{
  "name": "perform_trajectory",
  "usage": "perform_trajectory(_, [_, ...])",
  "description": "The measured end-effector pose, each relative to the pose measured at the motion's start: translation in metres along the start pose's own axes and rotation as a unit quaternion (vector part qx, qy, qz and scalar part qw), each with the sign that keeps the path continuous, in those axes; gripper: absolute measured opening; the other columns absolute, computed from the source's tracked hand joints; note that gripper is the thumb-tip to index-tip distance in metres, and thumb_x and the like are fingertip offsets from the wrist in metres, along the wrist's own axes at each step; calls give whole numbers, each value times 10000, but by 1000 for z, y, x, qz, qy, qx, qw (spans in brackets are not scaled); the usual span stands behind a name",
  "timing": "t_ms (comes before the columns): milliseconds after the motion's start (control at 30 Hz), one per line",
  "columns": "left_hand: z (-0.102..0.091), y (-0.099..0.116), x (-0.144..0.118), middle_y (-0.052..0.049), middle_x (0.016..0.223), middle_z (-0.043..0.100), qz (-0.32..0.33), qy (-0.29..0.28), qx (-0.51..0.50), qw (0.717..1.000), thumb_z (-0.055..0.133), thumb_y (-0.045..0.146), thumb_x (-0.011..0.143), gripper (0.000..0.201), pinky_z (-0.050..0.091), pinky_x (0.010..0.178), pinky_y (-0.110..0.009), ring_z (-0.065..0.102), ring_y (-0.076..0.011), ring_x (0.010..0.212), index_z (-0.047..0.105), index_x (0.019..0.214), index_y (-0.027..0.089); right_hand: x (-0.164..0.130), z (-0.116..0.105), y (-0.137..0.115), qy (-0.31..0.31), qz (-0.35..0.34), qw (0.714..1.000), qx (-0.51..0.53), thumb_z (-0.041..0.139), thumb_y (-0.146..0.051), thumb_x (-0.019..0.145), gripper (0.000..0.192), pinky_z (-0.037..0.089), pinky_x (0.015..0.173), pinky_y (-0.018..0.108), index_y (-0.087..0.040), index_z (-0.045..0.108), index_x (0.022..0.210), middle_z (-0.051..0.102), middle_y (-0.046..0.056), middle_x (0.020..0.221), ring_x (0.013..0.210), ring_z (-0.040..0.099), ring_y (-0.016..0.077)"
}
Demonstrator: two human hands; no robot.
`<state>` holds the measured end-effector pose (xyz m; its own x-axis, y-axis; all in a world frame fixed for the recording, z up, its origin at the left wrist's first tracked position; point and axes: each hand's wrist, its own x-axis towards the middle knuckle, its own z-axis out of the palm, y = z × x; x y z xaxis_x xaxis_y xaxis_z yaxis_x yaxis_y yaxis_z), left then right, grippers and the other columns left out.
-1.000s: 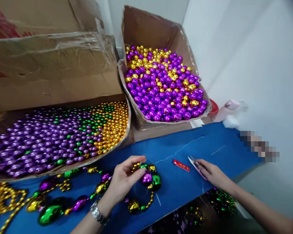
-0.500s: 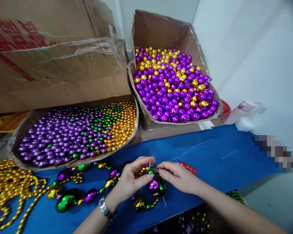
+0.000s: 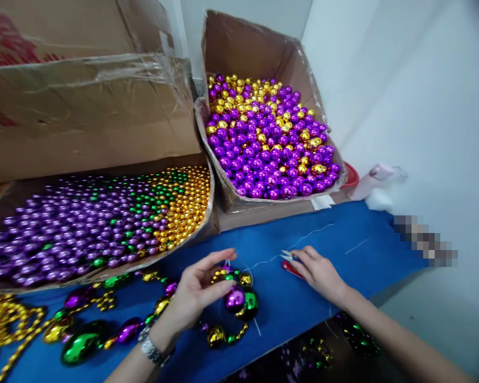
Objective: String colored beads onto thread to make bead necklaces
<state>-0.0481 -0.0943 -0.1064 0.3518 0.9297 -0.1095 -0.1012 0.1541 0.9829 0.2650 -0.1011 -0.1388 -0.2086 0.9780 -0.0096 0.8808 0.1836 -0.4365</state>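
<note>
My left hand [image 3: 197, 290], with a metal watch [image 3: 154, 348] at the wrist, is closed around part of a bead string [image 3: 234, 298] of shiny purple, green and gold beads. Between its thumb and forefinger show small beads and a bit of white thread. To the right, my right hand [image 3: 321, 274] holds small pointed snips [image 3: 288, 256], blades aimed left and apart from the beads. Just under the blades lies a flat red item [image 3: 292, 269] on the blue table cover [image 3: 271, 314]. My fingers partly hide the snips' handles.
At the left, a carton [image 3: 212, 213] holds small purple, green and gold beads. Behind, another carton [image 3: 259, 40] is full of larger purple and gold ones. A large-bead necklace [image 3: 83, 340] and gold bead strands [image 3: 8, 324] lie front left. White thread [image 3: 313, 231] lies on the cover.
My right hand has moved right, away from my left hand, carrying the snips toward the red item. My left hand stays with the bead string. The whole view has shifted slightly.
</note>
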Motion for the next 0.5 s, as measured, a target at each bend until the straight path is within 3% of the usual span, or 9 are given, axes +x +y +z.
perform_trajectory(100, [-3,7,4,-124,1343,500,7,25,-53,998,716,194,723,568,534,760,-271,562,-267,1091,538,1262,215,-13,4,40,13,52,995,-79,438,-373,921,334,486,676,351,-173,643,1093,587,142,969,813,614,255])
perform_trajectory(167, [-2,14,7,-123,1373,469,20,31,-66,997,716,187,718,587,530,765,-255,497,-289,1174,530,1274,213,-19,7,50,15,58,993,-106,459,-376,914,329,474,747,375,-191,631,1125,592,143,986,911,582,279])
perform_trajectory(233, [0,18,9,-124,1400,436,20,22,-71,997,719,185,710,615,534,743,-249,517,-287,1143,517,1290,217,-21,11,48,10,44,993,-110,458,-391,919,342,454,827,380,-216,599,1176,593,130,1053,998,543,277])
perform_trajectory(367, [7,15,10,-113,1440,381,1,-6,-79,997,732,170,698,646,516,637,-194,628,-160,839,508,1298,259,-17,23,33,-8,19,996,-89,485,-420,905,376,445,874,385,-221,559,1216,596,109,1085,1016,529,265])
perform_trajectory(500, [12,6,9,-89,1452,368,-11,-19,-76,997,738,192,697,661,520,676,-222,614,-209,949,497,1304,295,-11,25,11,-20,4,999,-37,469,-344,919,289,465,820,374,-188,578,1138,584,114,1007,935,560,248])
